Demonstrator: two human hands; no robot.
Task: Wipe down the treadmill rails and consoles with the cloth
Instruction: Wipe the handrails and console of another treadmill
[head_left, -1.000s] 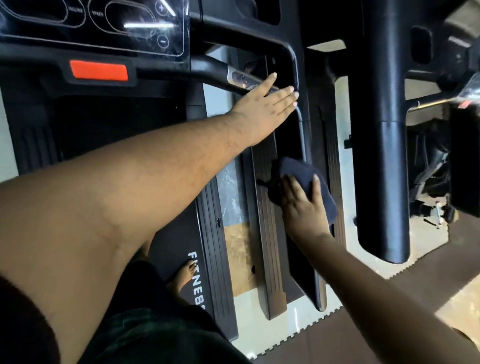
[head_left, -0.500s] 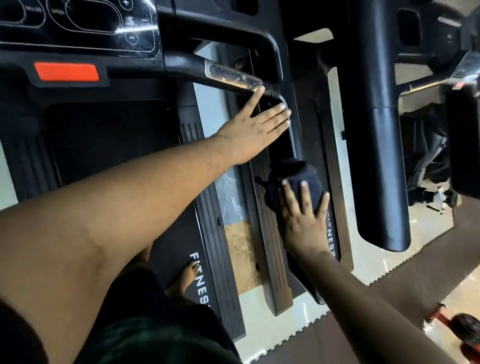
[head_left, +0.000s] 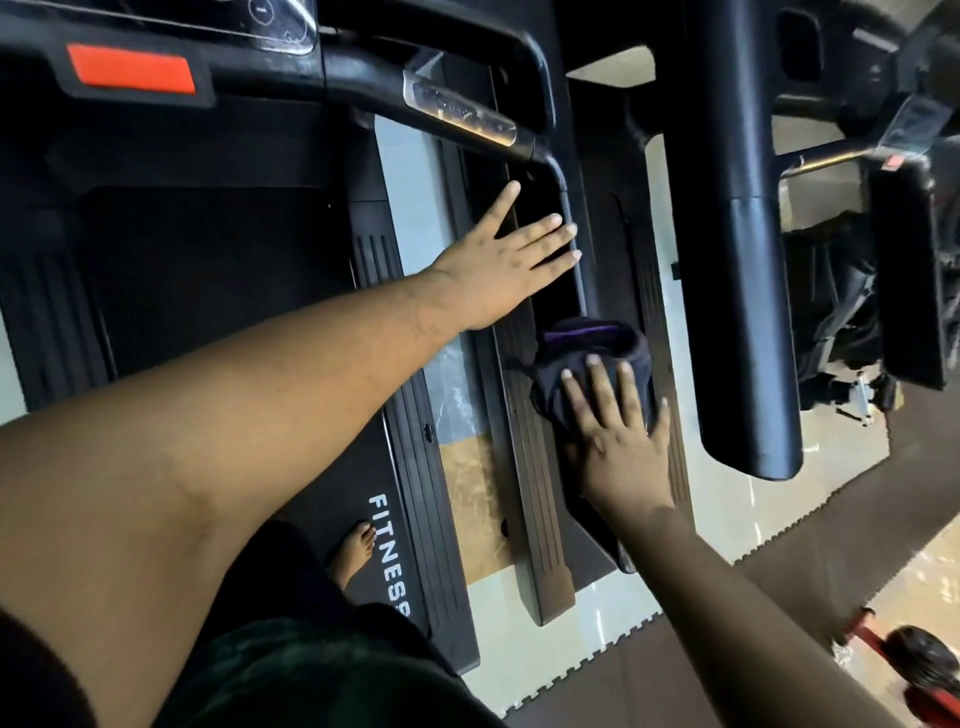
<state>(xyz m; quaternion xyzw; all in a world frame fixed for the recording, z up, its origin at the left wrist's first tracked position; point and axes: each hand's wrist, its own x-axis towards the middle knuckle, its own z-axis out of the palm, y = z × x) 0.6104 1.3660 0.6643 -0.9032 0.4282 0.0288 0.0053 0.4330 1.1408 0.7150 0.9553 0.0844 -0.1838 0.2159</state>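
A dark cloth (head_left: 592, 358) with a purple stripe lies bunched on the black treadmill side rail (head_left: 571, 249). My right hand (head_left: 623, 441) presses flat on the cloth with its fingers spread. My left hand (head_left: 514, 260) reaches out with straight fingers, its fingertips at the same rail just above the cloth. The console (head_left: 156, 31) with an orange-red stop tab (head_left: 132, 70) is at the top left. A handlebar with a shiny grip sensor (head_left: 457, 111) runs from the console toward the rail.
A thick black upright of the neighbouring machine (head_left: 737, 260) stands close on the right. The treadmill belt (head_left: 208, 270) and its FITNESS side strip (head_left: 389, 551) lie below, with my bare foot (head_left: 356, 551) on it. Brown floor mats (head_left: 779, 597) and a red wheeled item (head_left: 919, 670) are at the lower right.
My right hand has slid the cloth a little toward me along the rail. My left hand has dropped lower, away from the handlebar. The view has tilted down and the console has moved up out of frame.
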